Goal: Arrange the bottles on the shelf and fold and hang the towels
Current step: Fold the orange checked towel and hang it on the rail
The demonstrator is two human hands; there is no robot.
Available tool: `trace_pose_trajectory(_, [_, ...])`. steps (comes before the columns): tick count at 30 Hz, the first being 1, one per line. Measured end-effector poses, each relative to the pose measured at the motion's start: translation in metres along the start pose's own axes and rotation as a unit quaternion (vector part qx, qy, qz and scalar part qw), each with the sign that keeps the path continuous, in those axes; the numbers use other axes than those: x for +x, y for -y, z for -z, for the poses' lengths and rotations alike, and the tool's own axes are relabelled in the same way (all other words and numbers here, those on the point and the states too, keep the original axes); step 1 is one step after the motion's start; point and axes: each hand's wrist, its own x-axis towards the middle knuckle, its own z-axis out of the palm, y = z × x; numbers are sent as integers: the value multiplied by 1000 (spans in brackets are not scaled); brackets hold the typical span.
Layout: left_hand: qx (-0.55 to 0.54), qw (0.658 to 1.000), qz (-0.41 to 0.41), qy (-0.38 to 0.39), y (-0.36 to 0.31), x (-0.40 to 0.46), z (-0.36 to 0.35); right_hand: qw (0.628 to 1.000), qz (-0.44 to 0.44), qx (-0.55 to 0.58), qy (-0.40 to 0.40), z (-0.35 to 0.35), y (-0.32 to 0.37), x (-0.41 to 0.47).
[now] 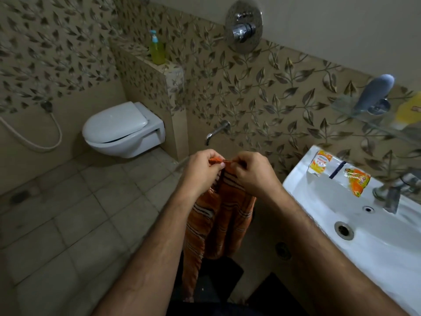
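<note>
Above tiled floor [68, 224], both hands' grips pinch the towel [218, 215] hanging lengthwise downward.

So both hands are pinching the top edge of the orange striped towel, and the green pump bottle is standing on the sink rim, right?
Not quite. Both the left hand and the right hand do pinch the top edge of the orange striped towel, but the green pump bottle stands on the tiled ledge above the toilet, not on the sink rim. The head view shows it.

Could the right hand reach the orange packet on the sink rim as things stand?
Probably not yet: the right hand is pinching the orange towel with the left hand; the path to the packet looks open.
</note>
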Motion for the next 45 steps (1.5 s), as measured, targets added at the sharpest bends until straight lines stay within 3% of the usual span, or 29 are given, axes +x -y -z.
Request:
trace_pose_trajectory(5, [84, 993, -40, -76, -18, -7, 11, 990, -53, 101, 86, 6, -5, 0])
trace_pose_trajectory(12, [104, 984, -58, -135, -29, 1, 40, 934, -108, 262, 217, 1, -29, -1])
trace_pose_trajectory(17, [125, 978, -43, -163, -31, 6, 54, 951, -65, 233, 191, 3, -34, -4])
trace_pose_trajectory(22, [141, 971, -34, -192, -29, 11, 65, 944, -48, 278, 168, 10, -35, -13])
trace_pose_trajectory(26, [148, 969, -37, -197, -26, 16, 67, 956, -75, 258, 121, 10, -39, -15])
trace_pose_trajectory(31, [141, 972, -27, -188, -20, 21, 64, 993, -21, 87, 72, 16, -40, -12])
trace_pose_trajectory(38, [148, 974, 7, -170, -3, 29, 61, 985, -10, 97, 140, 24, -38, -12])
trace_pose_trajectory(45, [123, 987, 84, -63, 39, 33, 39, 994, 39, -98, 43, 31, -36, 1])
